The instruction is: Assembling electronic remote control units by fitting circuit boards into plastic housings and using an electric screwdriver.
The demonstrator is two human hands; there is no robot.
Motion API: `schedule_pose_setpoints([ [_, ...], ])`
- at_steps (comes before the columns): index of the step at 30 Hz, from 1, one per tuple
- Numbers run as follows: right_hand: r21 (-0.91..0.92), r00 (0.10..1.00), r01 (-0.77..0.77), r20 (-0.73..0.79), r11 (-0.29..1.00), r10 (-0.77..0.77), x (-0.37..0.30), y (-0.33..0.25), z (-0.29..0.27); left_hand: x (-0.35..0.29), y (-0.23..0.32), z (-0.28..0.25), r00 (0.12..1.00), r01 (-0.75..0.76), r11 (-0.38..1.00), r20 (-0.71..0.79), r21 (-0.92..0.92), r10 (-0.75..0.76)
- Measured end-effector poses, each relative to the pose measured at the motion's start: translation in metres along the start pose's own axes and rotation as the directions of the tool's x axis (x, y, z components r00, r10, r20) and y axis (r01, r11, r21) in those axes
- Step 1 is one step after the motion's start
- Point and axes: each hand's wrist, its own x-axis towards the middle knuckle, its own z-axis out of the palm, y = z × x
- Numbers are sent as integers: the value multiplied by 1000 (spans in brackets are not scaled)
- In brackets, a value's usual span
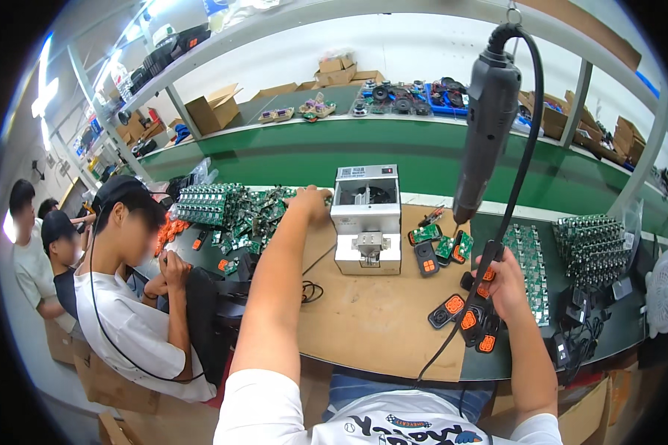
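My left hand (309, 203) reaches far out to the right edge of a heap of loose green circuit boards (258, 215), beside the screw feeder. Its fingers bend downward and their tips are hidden. The screw feeder (367, 222), a white and grey box with a dark window, stands on the brown board in front of me. My right hand (511, 285) is closed at the right, fingers round a black plastic case with orange pads (488, 273). More such cases (447, 310) lie just below and left of it. A grey electric screwdriver (487, 122) hangs above, tip downward.
Several cases with green boards (445, 243) lie right of the feeder. Panels of circuit boards (525, 267) and stacked boards (590, 248) stand at the right, near a white fan (666, 289). The screwdriver's black cable crosses before my right hand. A co-worker (137, 282) sits at the left.
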Motion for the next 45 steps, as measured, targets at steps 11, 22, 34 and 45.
schedule_pose_setpoints([
  [11,-11,999,-42,-26,999,41,-1,6,1,-69,-33,-2,845,-532,837,-19,-129,535],
  [22,145,984,-108,153,984,86,-4,9,0,-117,-31,-43,836,-546,821,-169,-166,521],
  [34,126,984,38,171,991,-60,-10,9,14,-193,160,-44,532,-839,267,-610,-475,587],
  [45,-204,954,285,153,937,-257,-27,6,16,-187,205,19,854,-448,-119,-463,-886,236],
])
